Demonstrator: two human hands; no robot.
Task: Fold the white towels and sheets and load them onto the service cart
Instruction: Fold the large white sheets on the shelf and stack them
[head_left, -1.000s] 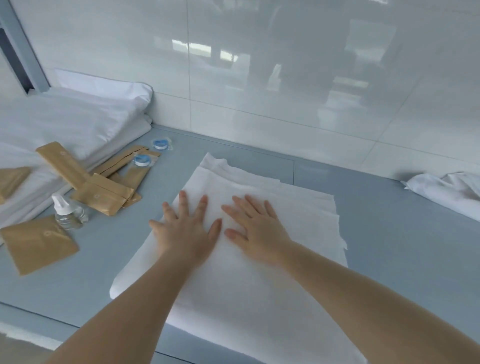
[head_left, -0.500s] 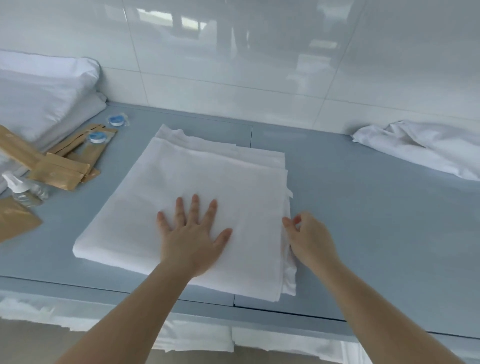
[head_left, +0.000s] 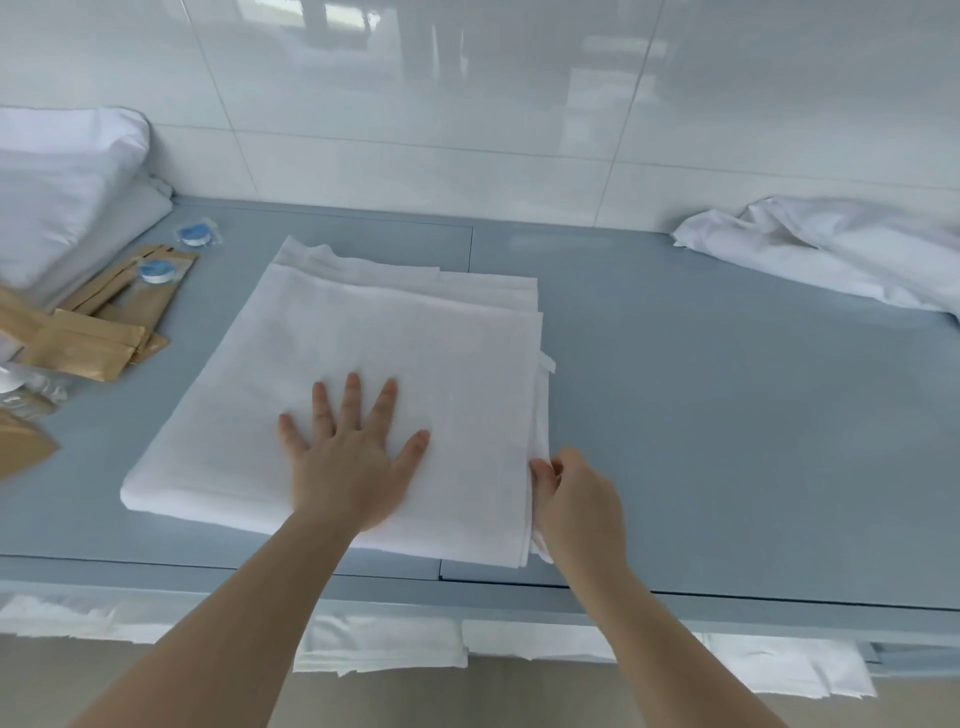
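Note:
A folded white sheet (head_left: 374, 343) lies flat on the blue-grey top of the cart (head_left: 727, 415). My left hand (head_left: 348, 457) presses on its near half with fingers spread and straight. At the sheet's right edge near the front corner, my right hand (head_left: 576, 499) has curled fingers pinching the stacked layers. A crumpled white cloth (head_left: 831, 249) lies at the back right. A stack of folded white linen (head_left: 62, 192) sits at the back left.
Tan paper packets (head_left: 98, 343), two small blue-lidded cups (head_left: 195, 236) and a clear bottle (head_left: 26, 389) crowd the left side. A white tiled wall (head_left: 467, 104) backs the surface. More white linen (head_left: 379, 644) shows on a shelf below the front edge.
My right hand slid off the sheet's top to its right edge and took hold of the layers. My left hand moved nearer the front edge, still flat. The view shifted right.

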